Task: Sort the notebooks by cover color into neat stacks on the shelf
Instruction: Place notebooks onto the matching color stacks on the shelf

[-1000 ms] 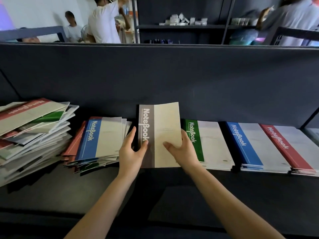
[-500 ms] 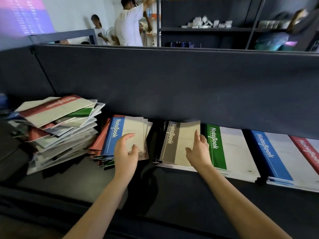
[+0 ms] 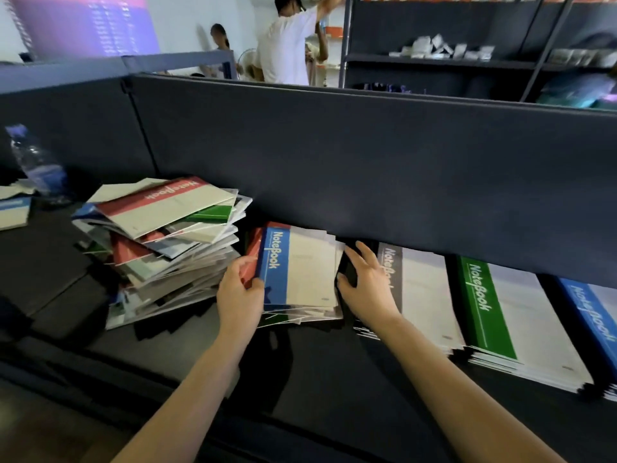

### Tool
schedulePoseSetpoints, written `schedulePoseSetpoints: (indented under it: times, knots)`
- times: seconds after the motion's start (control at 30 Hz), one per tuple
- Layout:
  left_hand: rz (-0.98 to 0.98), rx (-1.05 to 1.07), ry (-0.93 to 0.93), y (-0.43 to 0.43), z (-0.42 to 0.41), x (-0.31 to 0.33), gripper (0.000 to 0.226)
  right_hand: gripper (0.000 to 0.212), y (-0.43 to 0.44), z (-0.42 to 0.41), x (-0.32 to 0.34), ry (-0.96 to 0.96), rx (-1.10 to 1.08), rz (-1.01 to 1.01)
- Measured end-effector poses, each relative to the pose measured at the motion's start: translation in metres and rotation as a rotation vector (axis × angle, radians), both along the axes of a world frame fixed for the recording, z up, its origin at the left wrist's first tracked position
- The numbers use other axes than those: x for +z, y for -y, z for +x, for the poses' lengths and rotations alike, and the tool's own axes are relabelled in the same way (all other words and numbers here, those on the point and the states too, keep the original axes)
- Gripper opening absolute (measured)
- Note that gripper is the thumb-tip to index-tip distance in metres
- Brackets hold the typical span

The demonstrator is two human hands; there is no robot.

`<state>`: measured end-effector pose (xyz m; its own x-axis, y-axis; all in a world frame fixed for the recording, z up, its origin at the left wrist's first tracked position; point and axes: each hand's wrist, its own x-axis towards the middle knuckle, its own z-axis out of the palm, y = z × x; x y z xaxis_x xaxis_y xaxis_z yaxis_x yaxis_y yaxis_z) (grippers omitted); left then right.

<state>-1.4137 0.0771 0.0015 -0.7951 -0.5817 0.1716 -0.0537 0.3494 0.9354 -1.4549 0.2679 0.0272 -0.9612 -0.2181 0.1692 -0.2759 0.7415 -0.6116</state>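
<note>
Presently, left hand (image 3: 238, 295) fingers pinch the blue-spined notebook (image 3: 297, 272) at centre frame; right hand (image 3: 365, 285) rests spread, grasping nothing. Judged light, floppy, slippery; grip at spine.

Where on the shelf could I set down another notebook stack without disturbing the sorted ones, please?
Bare shelf runs along the front edge, before the grey-spine stack and green-spine stack. It is crowded between the messy pile and blue-topped stack, where the left hand and right hand work.
</note>
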Motion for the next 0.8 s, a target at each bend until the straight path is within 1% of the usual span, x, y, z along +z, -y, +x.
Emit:
schedulePoseSetpoints:
  times: [0.03,0.1,0.2,0.27,0.33,0.4,0.43,0.47,0.53,0.63,0.7,0.8]
  knots:
    - [0.010,-0.016,0.006,0.007,0.000,0.000,0.036,0.055,0.011,0.000,-0.002,0.032,0.022,-0.005]
    - [-0.032,-0.062,0.048,0.018,-0.001,0.000,0.033,0.060,0.029,-0.002,-0.009,0.119,0.038,-0.005]
    - [-0.093,-0.147,0.134,0.033,-0.008,-0.004,0.036,0.072,0.049,-0.004,-0.027,0.260,0.038,0.045]
    - [-0.143,-0.174,0.175,0.036,-0.011,-0.010,0.037,0.077,0.054,-0.003,-0.034,0.299,0.032,0.072]
    - [-0.258,-0.183,0.191,0.034,-0.011,-0.019,0.037,0.079,0.056,-0.001,-0.038,0.301,-0.004,0.044]
    - [-0.418,-0.170,0.139,0.028,-0.009,-0.030,0.036,0.079,0.056,0.001,-0.039,0.287,-0.032,0.002]
    - [-0.466,-0.159,0.109,0.026,-0.008,-0.034,0.035,0.078,0.057,0.002,-0.040,0.278,-0.042,-0.019]
    - [-0.470,-0.147,0.103,0.025,-0.008,-0.035,0.037,0.077,0.057,0.003,-0.041,0.270,-0.053,-0.039]
    - [-0.408,-0.141,0.102,0.026,-0.009,-0.038,0.042,0.076,0.058,0.005,-0.044,0.254,-0.079,-0.075]
    - [-0.326,-0.189,0.062,0.031,-0.008,-0.044,0.048,0.073,0.061,0.007,-0.051,0.219,-0.135,-0.097]
    - [-0.306,-0.202,0.052,0.033,-0.008,-0.046,0.051,0.068,0.063,0.009,-0.053,0.188,-0.176,-0.170]
    - [-0.317,-0.187,0.050,0.032,-0.008,-0.046,0.056,0.061,0.062,0.010,-0.055,0.133,-0.218,-0.333]
